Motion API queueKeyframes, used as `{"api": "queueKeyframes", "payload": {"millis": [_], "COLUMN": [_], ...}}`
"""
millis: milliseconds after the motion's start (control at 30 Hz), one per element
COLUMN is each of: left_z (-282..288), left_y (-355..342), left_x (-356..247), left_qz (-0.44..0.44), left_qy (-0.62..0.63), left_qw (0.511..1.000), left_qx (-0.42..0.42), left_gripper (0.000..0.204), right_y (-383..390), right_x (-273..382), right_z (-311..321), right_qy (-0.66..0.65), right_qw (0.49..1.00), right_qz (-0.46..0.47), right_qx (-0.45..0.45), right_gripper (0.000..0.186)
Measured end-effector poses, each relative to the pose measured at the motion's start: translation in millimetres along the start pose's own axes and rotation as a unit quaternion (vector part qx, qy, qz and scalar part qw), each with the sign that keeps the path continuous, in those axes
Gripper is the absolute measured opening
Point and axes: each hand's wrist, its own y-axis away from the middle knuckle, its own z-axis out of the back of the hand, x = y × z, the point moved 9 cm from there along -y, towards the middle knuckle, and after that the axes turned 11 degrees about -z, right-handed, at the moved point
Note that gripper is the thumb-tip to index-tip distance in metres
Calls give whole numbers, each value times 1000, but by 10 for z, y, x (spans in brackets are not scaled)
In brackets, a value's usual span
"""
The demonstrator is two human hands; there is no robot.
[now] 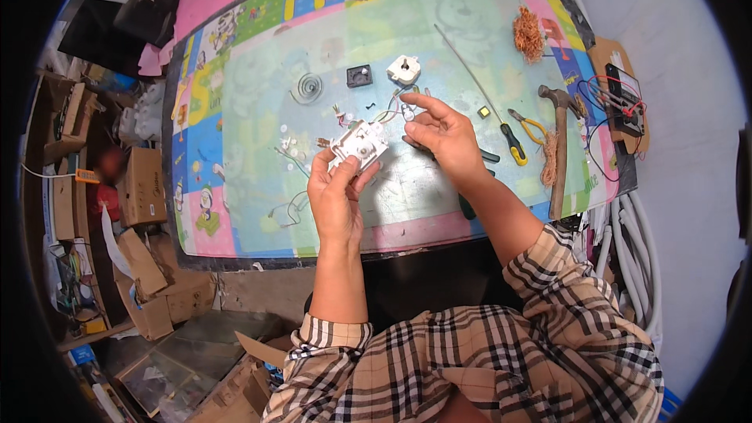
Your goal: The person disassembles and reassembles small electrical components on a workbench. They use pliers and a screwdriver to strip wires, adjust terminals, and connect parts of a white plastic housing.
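Observation:
My left hand (335,192) grips an opened white plastic housing (360,143), a timer-like case with its inside facing up and wires coming off its far side. Just right of it, my right hand (448,139) pinches a small whitish part (407,112) between thumb and fingertips; its exact kind is too small to make out. Beyond the hands lie a white case with a dark shaft (404,69), a square black plastic piece (359,75) and a flat coiled spring (307,88). Loose thin wires (294,160) and tiny parts lie left of the housing.
Right of my hands are a long screwdriver (511,141), yellow-handled pliers (529,125), a hammer (559,149) and a copper wire bundle (529,35). A multimeter (624,98) with leads sits at the table's right edge. Green-handled tools (489,157) lie partly behind my right forearm. Cardboard boxes (145,188) stand left.

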Motion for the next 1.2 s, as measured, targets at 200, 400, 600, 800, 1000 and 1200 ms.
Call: {"api": "queueKeyframes", "payload": {"millis": [200,400,600,800,1000,1200], "left_z": [-20,7,-11,-7,46,39], "left_y": [-3,-3,-4,2,18,25], "left_x": [67,125,148,189,194,275], "left_qz": [46,69,79,94,78,73], "left_qy": [35,53,86,112,51,30], "left_qw": [998,996,993,989,996,997], "left_qx": [9,15,17,27,-1,-9], "left_gripper": [30,32,32,31,35,34], "right_y": [-1,-11,-9,-27,-4,27], "right_x": [-27,-36,-60,-54,-53,-243], "right_z": [-70,-78,-67,-80,-107,-144], "right_qy": [7,-2,32,37,-5,5], "right_qw": [1000,999,999,999,999,995], "right_qz": [-16,-24,-29,-12,-50,-99], "right_qx": [25,24,2,-3,10,13], "right_gripper": [39,35,30,25,14,14]}}
